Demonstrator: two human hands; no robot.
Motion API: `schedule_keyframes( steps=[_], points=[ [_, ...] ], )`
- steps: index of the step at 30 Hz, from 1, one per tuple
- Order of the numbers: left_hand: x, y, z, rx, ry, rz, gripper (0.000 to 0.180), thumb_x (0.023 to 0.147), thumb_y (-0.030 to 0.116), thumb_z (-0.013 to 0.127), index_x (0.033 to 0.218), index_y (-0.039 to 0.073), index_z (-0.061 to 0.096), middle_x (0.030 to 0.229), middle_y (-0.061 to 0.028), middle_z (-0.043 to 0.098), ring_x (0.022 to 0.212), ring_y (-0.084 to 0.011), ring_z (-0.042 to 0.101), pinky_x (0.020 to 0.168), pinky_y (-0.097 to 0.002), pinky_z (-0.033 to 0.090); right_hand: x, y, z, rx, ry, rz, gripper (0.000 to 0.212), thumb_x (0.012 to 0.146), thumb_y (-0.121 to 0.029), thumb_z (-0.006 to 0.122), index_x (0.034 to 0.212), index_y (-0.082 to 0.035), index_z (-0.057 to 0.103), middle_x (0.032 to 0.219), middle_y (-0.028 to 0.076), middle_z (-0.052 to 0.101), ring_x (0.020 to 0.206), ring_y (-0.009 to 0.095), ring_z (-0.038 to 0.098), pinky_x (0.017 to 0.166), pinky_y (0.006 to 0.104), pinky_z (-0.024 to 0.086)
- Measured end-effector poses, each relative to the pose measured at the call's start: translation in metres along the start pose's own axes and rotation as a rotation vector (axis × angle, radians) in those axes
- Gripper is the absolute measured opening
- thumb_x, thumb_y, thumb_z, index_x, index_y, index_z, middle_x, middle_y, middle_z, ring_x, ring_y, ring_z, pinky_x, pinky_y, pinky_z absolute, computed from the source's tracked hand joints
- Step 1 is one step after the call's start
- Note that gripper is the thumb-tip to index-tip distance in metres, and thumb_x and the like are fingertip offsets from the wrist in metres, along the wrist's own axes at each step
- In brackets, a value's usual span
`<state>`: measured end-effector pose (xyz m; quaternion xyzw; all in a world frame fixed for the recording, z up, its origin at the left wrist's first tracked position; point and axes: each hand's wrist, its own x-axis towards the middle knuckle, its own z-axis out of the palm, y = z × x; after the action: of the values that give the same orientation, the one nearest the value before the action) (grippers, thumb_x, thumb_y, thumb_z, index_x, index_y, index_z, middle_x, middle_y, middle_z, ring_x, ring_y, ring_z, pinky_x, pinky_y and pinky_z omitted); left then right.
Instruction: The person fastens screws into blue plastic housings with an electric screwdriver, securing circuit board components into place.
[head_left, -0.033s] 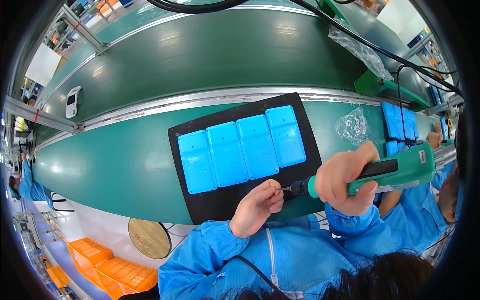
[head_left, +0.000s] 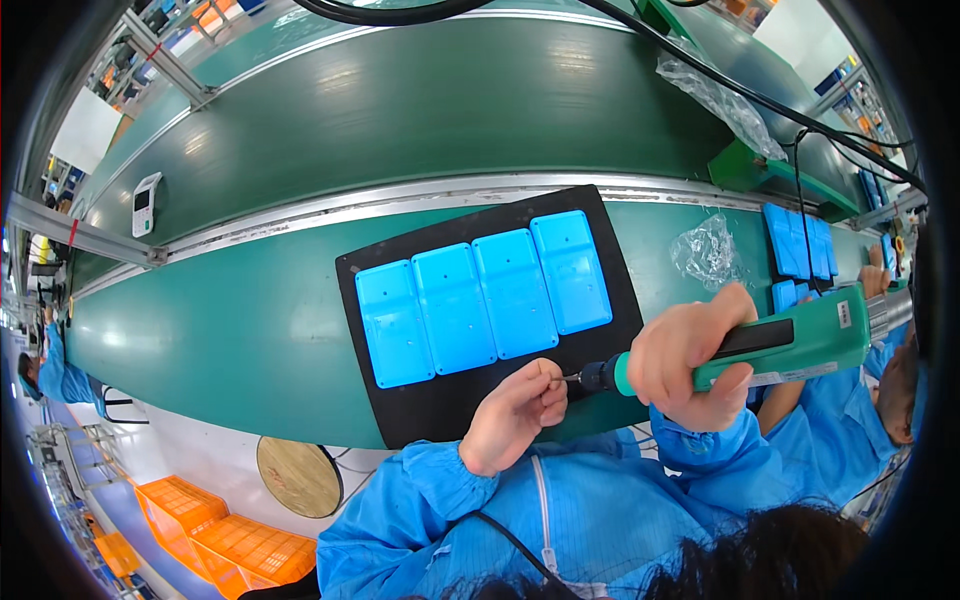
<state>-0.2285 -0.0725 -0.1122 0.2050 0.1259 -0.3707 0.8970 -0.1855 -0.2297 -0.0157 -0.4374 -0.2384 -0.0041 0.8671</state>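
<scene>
My right hand [head_left: 688, 362] is wrapped round a green electric screwdriver [head_left: 790, 340], held sideways with its tip toward the left. At that tip my left hand [head_left: 515, 415] is closed in a pinch by the bit [head_left: 571, 378]. Anything small between the left fingers is too tiny to make out. Beyond my hands, several light-blue plastic covers [head_left: 455, 310] lie side by side on a black mat [head_left: 625, 300]. Small holes show at their corners.
The mat rests on a green worktable [head_left: 230, 310] with a metal rail behind it. Crumpled clear plastic [head_left: 706, 252] lies right of the mat. A white handheld device [head_left: 147, 205] sits at the far left. At the right, a co-worker's hand [head_left: 873, 275] is near more blue parts [head_left: 798, 243].
</scene>
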Motion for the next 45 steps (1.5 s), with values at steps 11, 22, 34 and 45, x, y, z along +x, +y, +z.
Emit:
schedule_keyframes(
  steps=[11,22,34,45],
  points=[
    [-0.001,0.000,-0.005,0.057,-0.013,-0.025,0.020,0.090,0.024,0.041,0.088,0.004,0.043,0.069,-0.0003,0.036,0.062,-0.0112,0.033,0.058,-0.0233,0.030,0.002,0.000,-0.003,0.056,-0.128,0.180,0.033,0.078,-0.026,0.064,0.066,0.002,0.051,0.058,0.006,0.052,0.051,0.014,0.047,0.048,0.0263,0.040],
    [-0.020,0.014,-0.011,0.287,0.100,-0.133,0.021,0.092,0.012,0.038,0.104,-0.005,0.046,0.096,-0.0147,0.058,0.085,-0.0188,0.059,0.075,-0.0281,0.049,-0.004,0.028,-0.021,-0.203,-0.103,-0.047,0.023,0.078,-0.008,0.062,0.086,0.002,0.043,0.061,0.007,0.051,0.053,0.013,0.049,0.048,0.0264,0.041],
    [0.010,0.071,0.014,0.509,0.222,0.111,0.031,0.093,0.030,0.039,0.072,0.007,0.044,0.051,-0.0017,0.043,0.043,-0.0104,0.038,0.043,-0.0221,0.032,-0.007,0.034,-0.025,-0.288,-0.082,-0.005,0.021,0.076,-0.005,0.063,0.085,0.002,0.045,0.060,0.008,0.052,0.053,0.012,0.053,0.047,0.0250,0.042],
    [0.064,0.080,-0.004,0.398,0.246,0.150,0.025,0.091,0.027,0.045,0.075,0.008,0.047,0.066,-0.0002,0.045,0.057,-0.0106,0.039,0.055,-0.0234,0.037,-0.001,0.049,-0.023,-0.404,-0.204,-0.099,0.023,0.064,0.003,0.070,0.074,0.000,0.050,0.053,0.005,0.050,0.043,0.016,0.051,0.041,0.0250,0.042]
  ],
)
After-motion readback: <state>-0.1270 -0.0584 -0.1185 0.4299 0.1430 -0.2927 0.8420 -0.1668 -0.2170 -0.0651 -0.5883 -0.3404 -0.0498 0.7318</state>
